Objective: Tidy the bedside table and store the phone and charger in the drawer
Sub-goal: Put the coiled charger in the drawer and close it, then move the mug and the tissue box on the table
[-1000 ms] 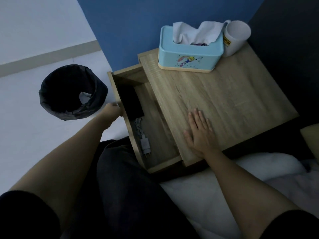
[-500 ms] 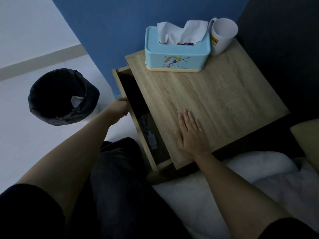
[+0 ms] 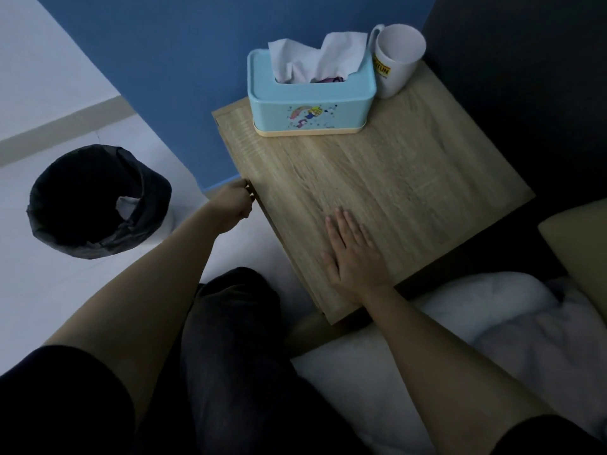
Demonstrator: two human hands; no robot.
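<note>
The wooden bedside table (image 3: 410, 192) fills the middle of the view. Its drawer is pushed in under the top, so only a thin edge of the drawer front (image 3: 252, 193) shows at the left side. My left hand (image 3: 235, 203) is curled against that edge, fingers closed on it. Near the front edge of the table top, my right hand (image 3: 353, 254) lies flat with fingers spread. The phone and the charger are hidden from view.
A light blue tissue box (image 3: 310, 96) and a white mug (image 3: 395, 60) stand at the back of the table against the blue wall. A black-lined waste bin (image 3: 98, 201) sits on the floor at left. White bedding (image 3: 460, 323) lies at the lower right.
My left hand has pushed the drawer from wide open to shut under the top, hiding the phone and charger. My right hand stayed flat on the table.
</note>
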